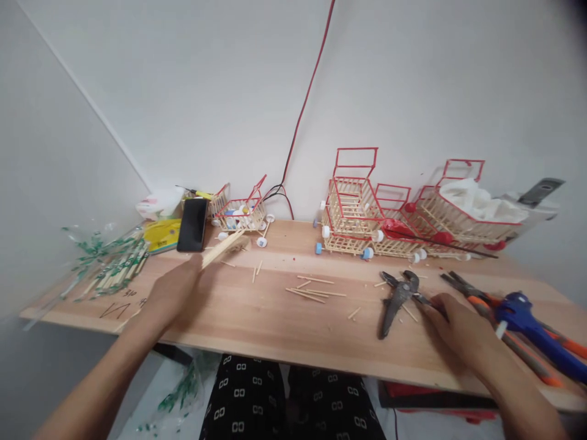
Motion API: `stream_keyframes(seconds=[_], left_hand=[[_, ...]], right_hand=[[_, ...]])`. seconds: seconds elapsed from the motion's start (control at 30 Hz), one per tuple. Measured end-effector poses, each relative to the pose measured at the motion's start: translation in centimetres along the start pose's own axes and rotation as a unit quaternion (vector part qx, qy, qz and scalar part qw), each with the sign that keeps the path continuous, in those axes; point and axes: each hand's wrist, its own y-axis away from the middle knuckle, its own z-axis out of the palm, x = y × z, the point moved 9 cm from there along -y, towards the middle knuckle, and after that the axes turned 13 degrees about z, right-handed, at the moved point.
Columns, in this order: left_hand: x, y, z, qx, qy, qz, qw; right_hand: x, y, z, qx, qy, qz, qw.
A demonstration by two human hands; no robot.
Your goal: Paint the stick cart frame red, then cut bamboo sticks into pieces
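Observation:
My left hand (177,290) is closed around a small bundle of thin wooden sticks (222,247), held above the left part of the wooden table. The ends of the sticks point away from me, toward a small stick-built cart. On the right, my right hand (458,330) grips one handle of a pair of dark pliers (398,299), whose handles are spread apart. Several loose cut sticks (312,294) lie on the table between my hands.
Miniature shopping carts with red rims (353,211) stand along the wall. A blue glue gun (520,315) and orange-handled tools lie at right. At left are a phone (192,225), a yellow packet (161,235) and green-wrapped sticks (119,266). A red-black cable (308,91) hangs on the wall.

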Motion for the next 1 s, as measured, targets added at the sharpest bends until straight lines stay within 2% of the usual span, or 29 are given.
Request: stream_keyframes(seconds=[0.07, 0.13, 0.23, 0.33, 0.4, 0.47, 0.53, 0.6, 0.73, 0.83, 0.9, 1.0], left_hand=[[-1.5, 1.6, 0.7, -0.042, -0.030, -0.039, 0.998], [-1.4, 3.0, 1.2, -0.067, -0.054, -0.056, 0.995], [1.1, 3.9, 1.6, -0.072, -0.096, -0.040, 0.992], [4.1, 3.8, 1.9, -0.063, -0.109, -0.010, 0.992], [5.5, 3.4, 1.9, -0.058, -0.092, 0.007, 0.994], [6.0, 3.0, 2.0, -0.061, -0.053, 0.019, 0.997], [5.7, 2.5, 1.9, -0.054, -0.001, 0.022, 0.998], [4.5, 2.0, 1.3, -0.022, 0.040, 0.006, 0.999], [1.6, 1.0, -0.5, 0.092, 0.083, -0.051, 0.991], [0.9, 0.3, -1.8, 0.166, 0.114, -0.038, 0.979], [0.9, -0.5, -2.1, 0.178, 0.119, -0.019, 0.977], [1.2, -2.4, -1.7, 0.145, 0.081, 0.013, 0.986]], right_hand=[[-0.1, 0.0, 0.0, 0.004, -0.002, 0.000, 1.000], [-0.1, 0.0, 0.0, 0.004, -0.003, -0.001, 1.000], [0.1, 0.0, 0.3, -0.002, -0.004, -0.003, 1.000], [0.2, -0.1, 0.4, -0.001, -0.011, -0.009, 1.000], [0.2, -0.1, 0.4, 0.001, -0.016, -0.011, 1.000], [0.2, -0.2, 0.2, 0.005, -0.016, -0.010, 1.000], [0.1, -0.1, 0.1, 0.011, -0.009, -0.011, 1.000], [0.0, -0.1, 0.0, 0.010, -0.003, -0.012, 1.000], [-0.1, 0.1, 0.2, -0.012, -0.004, -0.003, 1.000], [-0.3, 0.3, 0.0, -0.007, -0.012, -0.008, 1.000], [-0.3, 0.2, -0.2, 0.003, -0.016, -0.010, 1.000], [-0.2, 0.1, -0.2, 0.008, -0.016, -0.008, 1.000]])
